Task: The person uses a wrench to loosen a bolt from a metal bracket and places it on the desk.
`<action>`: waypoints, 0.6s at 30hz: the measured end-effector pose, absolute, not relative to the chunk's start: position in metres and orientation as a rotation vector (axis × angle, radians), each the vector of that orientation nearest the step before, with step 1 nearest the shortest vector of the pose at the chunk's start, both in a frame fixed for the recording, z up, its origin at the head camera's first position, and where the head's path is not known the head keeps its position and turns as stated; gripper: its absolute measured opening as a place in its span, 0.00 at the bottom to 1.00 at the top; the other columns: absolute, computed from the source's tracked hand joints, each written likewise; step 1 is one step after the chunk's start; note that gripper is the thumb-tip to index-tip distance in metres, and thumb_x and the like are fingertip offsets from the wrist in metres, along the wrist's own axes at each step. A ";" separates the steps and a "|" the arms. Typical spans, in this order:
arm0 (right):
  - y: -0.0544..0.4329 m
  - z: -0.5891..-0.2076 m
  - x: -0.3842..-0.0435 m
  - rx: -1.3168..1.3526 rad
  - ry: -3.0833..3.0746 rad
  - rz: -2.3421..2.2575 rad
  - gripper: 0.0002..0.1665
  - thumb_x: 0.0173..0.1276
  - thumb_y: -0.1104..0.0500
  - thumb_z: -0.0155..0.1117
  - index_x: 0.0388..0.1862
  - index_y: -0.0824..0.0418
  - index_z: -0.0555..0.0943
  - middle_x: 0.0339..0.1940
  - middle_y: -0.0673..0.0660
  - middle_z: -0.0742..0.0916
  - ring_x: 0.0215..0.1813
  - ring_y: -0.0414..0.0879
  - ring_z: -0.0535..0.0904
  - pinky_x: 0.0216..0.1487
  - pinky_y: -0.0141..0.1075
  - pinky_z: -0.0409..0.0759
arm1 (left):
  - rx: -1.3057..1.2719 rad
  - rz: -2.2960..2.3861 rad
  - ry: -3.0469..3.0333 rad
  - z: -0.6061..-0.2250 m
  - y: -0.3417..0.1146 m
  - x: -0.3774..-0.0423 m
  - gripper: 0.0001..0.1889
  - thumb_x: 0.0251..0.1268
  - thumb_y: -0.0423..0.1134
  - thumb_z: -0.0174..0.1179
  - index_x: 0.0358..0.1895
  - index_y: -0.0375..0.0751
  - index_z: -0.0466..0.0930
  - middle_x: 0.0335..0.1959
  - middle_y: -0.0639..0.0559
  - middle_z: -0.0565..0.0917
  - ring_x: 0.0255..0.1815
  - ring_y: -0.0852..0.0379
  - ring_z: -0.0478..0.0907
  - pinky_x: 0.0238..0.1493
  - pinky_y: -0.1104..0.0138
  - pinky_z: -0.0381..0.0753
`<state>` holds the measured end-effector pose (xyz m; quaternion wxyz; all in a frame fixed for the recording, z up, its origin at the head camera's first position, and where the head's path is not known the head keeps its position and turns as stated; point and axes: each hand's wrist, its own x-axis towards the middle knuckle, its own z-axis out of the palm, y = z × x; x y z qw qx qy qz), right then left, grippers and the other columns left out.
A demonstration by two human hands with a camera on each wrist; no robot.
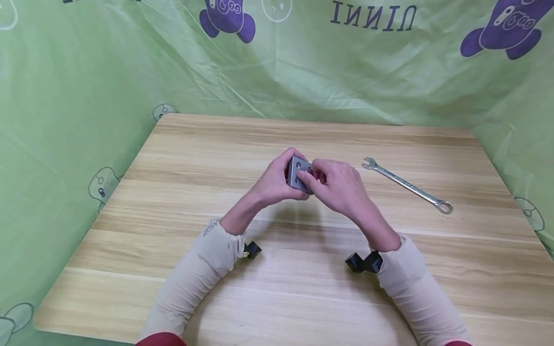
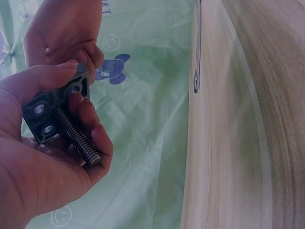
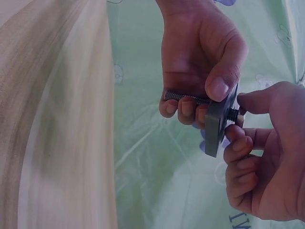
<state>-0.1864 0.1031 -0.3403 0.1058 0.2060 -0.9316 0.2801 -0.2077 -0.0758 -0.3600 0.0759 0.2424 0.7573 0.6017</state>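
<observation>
My left hand (image 1: 276,180) grips a grey square plate (image 1: 294,174) with several holes, raised over the table. Through the plate runs a threaded bolt (image 2: 78,137); its long shank lies along the curled left fingers, below the plate's ribbed underside. On the plate's other face a short threaded end (image 3: 232,114) sticks out. Thumb and forefinger of my right hand (image 1: 342,185) pinch that end, close against the plate. In the right wrist view the plate (image 3: 215,126) stands nearly edge-on between both hands. The right fingertips partly hide the bolt's end.
A silver combination wrench (image 1: 407,184) lies on the wooden table (image 1: 130,240), right of the hands. Green printed sheeting (image 1: 346,81) hangs behind the table and at its sides. Black wrist cameras (image 1: 363,262) sit at both sleeve cuffs.
</observation>
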 end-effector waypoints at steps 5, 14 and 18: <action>0.104 -0.339 -0.184 0.665 -2.686 0.762 0.13 0.67 0.49 0.64 0.29 0.56 0.79 0.20 0.52 0.75 0.23 0.45 0.66 0.26 0.35 0.61 | 0.718 1.805 2.268 -0.359 -0.076 -0.208 0.32 0.38 0.24 0.72 0.53 0.35 0.70 0.40 0.41 0.79 0.38 0.55 0.77 0.37 0.68 0.81; 0.107 -0.334 -0.180 0.732 -2.608 0.765 0.13 0.60 0.54 0.67 0.41 0.58 0.86 0.23 0.54 0.77 0.25 0.45 0.67 0.27 0.35 0.62 | 0.714 1.854 2.213 -0.358 -0.077 -0.209 0.32 0.38 0.22 0.71 0.53 0.33 0.69 0.42 0.40 0.80 0.38 0.56 0.78 0.37 0.68 0.82; 0.110 -0.331 -0.181 0.801 -2.594 0.827 0.19 0.57 0.53 0.69 0.47 0.57 0.87 0.25 0.54 0.78 0.27 0.44 0.67 0.29 0.35 0.62 | 0.712 1.876 2.189 -0.358 -0.078 -0.209 0.32 0.38 0.21 0.71 0.53 0.32 0.69 0.43 0.40 0.79 0.38 0.56 0.78 0.37 0.68 0.82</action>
